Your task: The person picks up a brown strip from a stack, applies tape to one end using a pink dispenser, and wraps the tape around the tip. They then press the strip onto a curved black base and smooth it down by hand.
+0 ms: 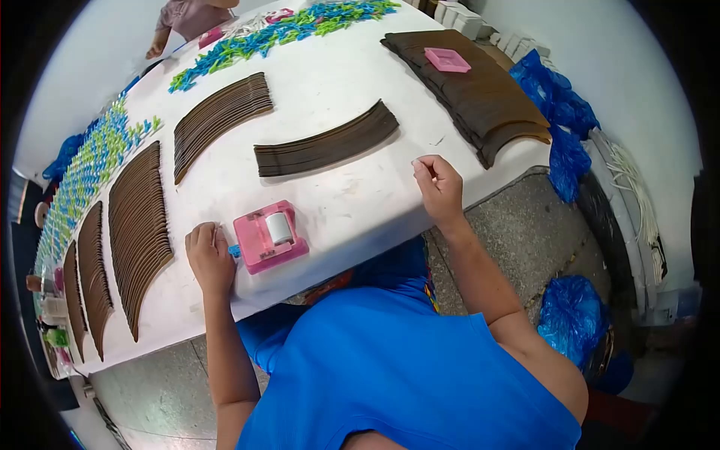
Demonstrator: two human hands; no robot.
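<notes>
My left hand (210,259) rests on the white table (352,202), fingers curled against the left side of a pink tape dispenser (268,236) with a white roll; a small blue piece shows between hand and dispenser. My right hand (439,187) lies near the table's front edge with its fingers closed, pinching something too small to make out. Beyond both hands lies a curved fan of overlapping dark brown strips (326,144).
More fans of brown strips (135,225) lie at the left, a large brown stack (480,90) with a pink tray (447,60) at the right. Blue and green clips (285,30) line the far edges. Another person (187,19) works at the far end. Blue bags (562,112) lie on the floor.
</notes>
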